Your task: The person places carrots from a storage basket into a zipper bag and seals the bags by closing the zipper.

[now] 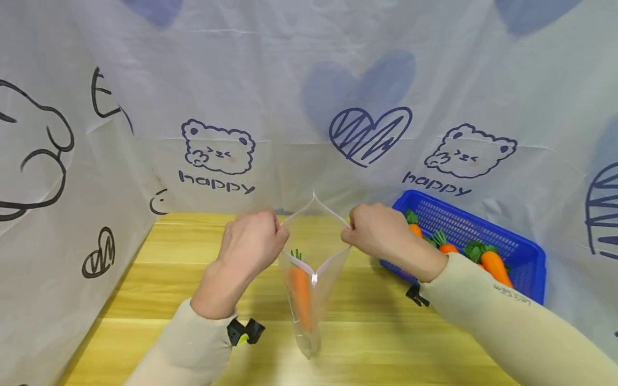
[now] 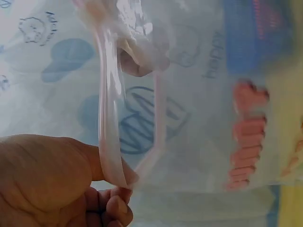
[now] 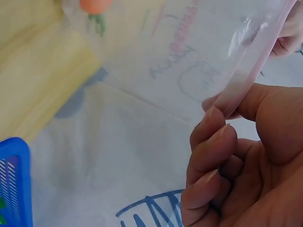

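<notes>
White printed sheeting (image 1: 280,91) rose behind the wooden table (image 1: 140,284), where a blue basket (image 1: 483,236) of carrots (image 1: 494,266) sat on the person's right. Nearer the middle, a clear bag (image 1: 324,289) had its mouth spread into a diamond. The left hand (image 1: 253,241) and right hand (image 1: 379,228) pinched opposite sides of its rim; level height and an even, gentle outward pull seemed best. One orange carrot (image 1: 301,295) leaned inside, leaves upward, beside a small white tab (image 1: 314,279).

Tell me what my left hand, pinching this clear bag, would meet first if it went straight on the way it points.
Besides the clear bag it pinches, your left hand would probably meet the white printed sheet behind the table first; nothing else shows in that line, though depth is hard to judge.
</notes>
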